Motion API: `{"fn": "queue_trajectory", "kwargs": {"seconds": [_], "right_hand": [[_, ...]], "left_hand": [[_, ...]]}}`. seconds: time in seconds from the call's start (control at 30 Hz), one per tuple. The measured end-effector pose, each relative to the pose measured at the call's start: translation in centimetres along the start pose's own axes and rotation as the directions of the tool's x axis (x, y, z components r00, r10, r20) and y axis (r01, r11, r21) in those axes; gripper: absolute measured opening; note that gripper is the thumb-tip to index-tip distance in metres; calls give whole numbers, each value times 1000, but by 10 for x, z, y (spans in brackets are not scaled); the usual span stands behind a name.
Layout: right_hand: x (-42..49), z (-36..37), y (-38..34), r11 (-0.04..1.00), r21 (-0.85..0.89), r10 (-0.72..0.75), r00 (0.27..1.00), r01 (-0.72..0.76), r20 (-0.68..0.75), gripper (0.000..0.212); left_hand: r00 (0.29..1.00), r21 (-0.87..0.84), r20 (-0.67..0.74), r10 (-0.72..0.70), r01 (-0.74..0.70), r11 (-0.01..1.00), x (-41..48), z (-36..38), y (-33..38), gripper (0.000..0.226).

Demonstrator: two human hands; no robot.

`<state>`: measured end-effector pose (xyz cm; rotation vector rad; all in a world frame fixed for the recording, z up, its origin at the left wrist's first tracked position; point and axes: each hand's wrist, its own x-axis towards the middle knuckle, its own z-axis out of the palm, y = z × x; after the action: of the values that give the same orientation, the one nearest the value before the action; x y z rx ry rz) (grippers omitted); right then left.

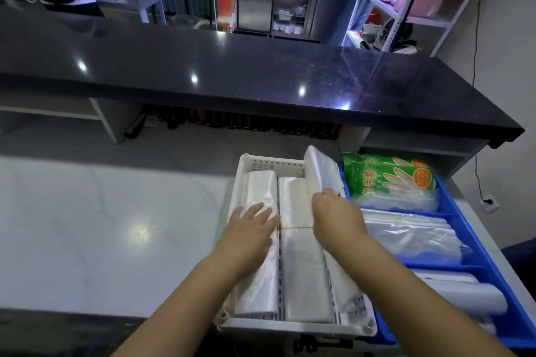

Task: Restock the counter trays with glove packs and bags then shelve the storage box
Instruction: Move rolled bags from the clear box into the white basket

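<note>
A: Tray [255, 160], white and slatted, on the pale counter [101, 226]; three lanes. How full is it?

B: The left lane holds a bag stack [258, 284], and the middle lane holds a banded bundle [304, 278]. In the right lane a third bag pack [320, 172] stands tilted, its top leaning over the tray's far right corner and not yet lying flat.

A: What are the hands doing?

B: The left hand [251, 229] lies flat and open on the left stack, gripping nothing. The right hand [338, 214] meets the tilted pack at its near edge; the fingers are hidden, so whether they clasp it cannot be told.

A: And the glove packs?

B: Green glove packs [388, 180] sit in the far compartment of the blue bin [464, 211], touching the tray's right side, with clear bags [406, 233] in the next compartment.

A: What is left?

B: Judged from this layout, the restocking is well along. The last pack needs seating. No storage box can be picked out, so its shelving looks undone.
</note>
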<state>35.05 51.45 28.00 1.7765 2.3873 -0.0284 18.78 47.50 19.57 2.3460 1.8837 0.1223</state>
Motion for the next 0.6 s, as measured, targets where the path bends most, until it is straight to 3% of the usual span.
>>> {"fn": "queue_trajectory", "kwargs": {"seconds": [0.1, 0.3, 0.4, 0.5, 0.6], "right_hand": [[6, 12, -36, 997, -28, -73, 992, 76, 106, 30], [16, 36, -77, 989, 97, -129, 971, 111, 204, 63], [16, 40, -72, 966, 231, -150, 982, 120, 119, 66], [7, 44, -45, 939, 340, -28, 997, 50, -68, 52], [-1, 53, -19, 925, 368, 114, 993, -91, -41, 47]], "left_hand": [[994, 8, -82, -73, 74, 997, -12, -7, -21, 43], [976, -292, -159, -149, 97, 951, -26, -3, -41, 39], [973, -309, -174, -152, 92, 946, -25, -3, -40, 38], [975, -200, -209, -68, 26, 979, -19, -6, -32, 37], [993, -147, -73, 93, -103, 984, -11, -5, -14, 56]]}}
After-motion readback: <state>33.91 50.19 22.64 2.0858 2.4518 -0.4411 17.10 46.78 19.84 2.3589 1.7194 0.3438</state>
